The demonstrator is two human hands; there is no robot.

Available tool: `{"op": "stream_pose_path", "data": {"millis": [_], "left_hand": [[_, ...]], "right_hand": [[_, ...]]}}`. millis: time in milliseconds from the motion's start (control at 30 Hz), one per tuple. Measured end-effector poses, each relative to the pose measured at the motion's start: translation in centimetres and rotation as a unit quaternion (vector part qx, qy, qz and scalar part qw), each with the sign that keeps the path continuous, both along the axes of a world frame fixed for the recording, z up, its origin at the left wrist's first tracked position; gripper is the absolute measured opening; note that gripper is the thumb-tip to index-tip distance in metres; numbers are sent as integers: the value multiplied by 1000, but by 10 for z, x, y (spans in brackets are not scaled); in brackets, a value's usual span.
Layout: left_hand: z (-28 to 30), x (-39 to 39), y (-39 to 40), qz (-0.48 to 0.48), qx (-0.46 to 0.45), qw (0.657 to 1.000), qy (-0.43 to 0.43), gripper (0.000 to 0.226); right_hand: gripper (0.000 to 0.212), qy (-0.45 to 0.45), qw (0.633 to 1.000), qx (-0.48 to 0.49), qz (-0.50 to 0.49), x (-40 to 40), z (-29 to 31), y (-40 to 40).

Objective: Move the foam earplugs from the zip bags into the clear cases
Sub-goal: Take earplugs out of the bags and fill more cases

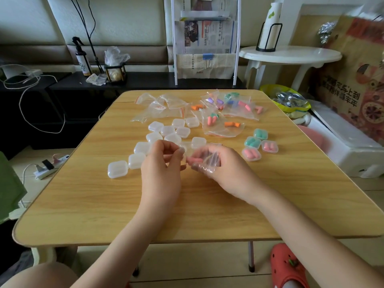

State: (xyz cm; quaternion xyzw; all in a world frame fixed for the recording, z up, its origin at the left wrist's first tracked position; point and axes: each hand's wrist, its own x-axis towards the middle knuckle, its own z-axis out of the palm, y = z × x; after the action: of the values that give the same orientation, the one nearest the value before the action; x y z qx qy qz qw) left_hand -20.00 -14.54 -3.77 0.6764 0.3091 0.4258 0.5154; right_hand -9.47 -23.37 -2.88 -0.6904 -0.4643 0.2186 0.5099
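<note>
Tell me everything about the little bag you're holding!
The zip bag is small, clear, crinkly thin plastic. The right hand grips it just above the wooden table, in front of the empty clear cases. A pink foam earplug pokes out of its open end toward the left hand, whose fingertips pinch at it.

Four filled cases (256, 143), about twelve empty cases (117, 169)

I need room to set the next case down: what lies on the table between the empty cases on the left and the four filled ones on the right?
In the head view, the hands: left hand and right hand holding a zip bag with pink earplugs.
</note>
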Motion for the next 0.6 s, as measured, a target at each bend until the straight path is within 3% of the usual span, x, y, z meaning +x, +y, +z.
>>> {"op": "stream_pose_path", "data": {"millis": [100, 233, 367, 600], "left_hand": [[-1, -1, -2, 0, 22, 1000, 19, 12], [2, 0, -3, -5, -14, 1000, 17, 16], [7, 0, -6, -1, 35, 999, 30, 18], [12, 3, -1, -18, 12, 999, 28, 18]], "right_hand": [[7, 25, 999, -10, 40, 0, 5, -2], [11, 72, 995, -23, 71, 3, 9, -5], [15, 121, 990, -31, 57, 6, 11, -7], [14, 274, 960, -38, 54, 8, 16, -12]]}}
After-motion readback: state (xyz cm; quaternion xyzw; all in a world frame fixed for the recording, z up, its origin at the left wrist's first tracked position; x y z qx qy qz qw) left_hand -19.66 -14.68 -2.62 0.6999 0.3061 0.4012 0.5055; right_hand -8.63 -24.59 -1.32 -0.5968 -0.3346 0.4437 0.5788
